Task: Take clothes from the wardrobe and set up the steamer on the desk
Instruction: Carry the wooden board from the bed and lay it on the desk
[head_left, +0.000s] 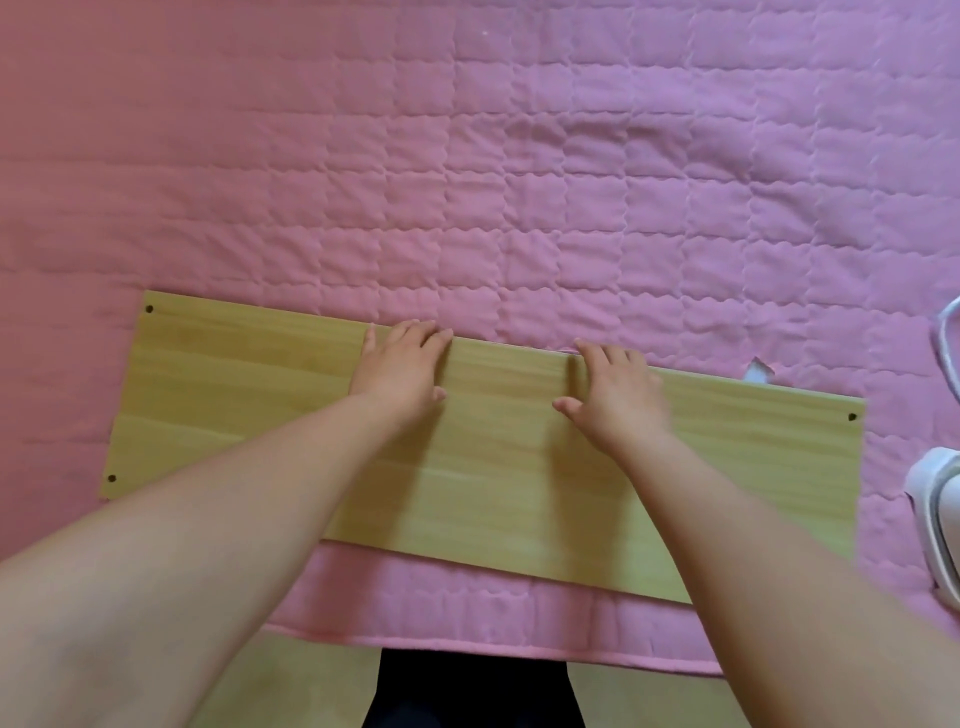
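A long light wooden board (498, 483) with small holes at its corners lies flat on a pink quilted blanket (519, 182). My left hand (402, 366) rests flat on the board near its far edge, fingers straight. My right hand (618, 397) lies flat on the board a little to the right, fingers reaching the far edge. A white steamer (937, 519) sits at the right edge of the view, partly cut off, with its white cord (948, 343) curving above it. No clothes are in view.
The blanket's near hem (493, 644) ends over a wooden floor (291, 686). My dark-clothed legs (472, 691) stand at the bottom centre. A small white scrap (759, 371) peeks out behind the board's far edge.
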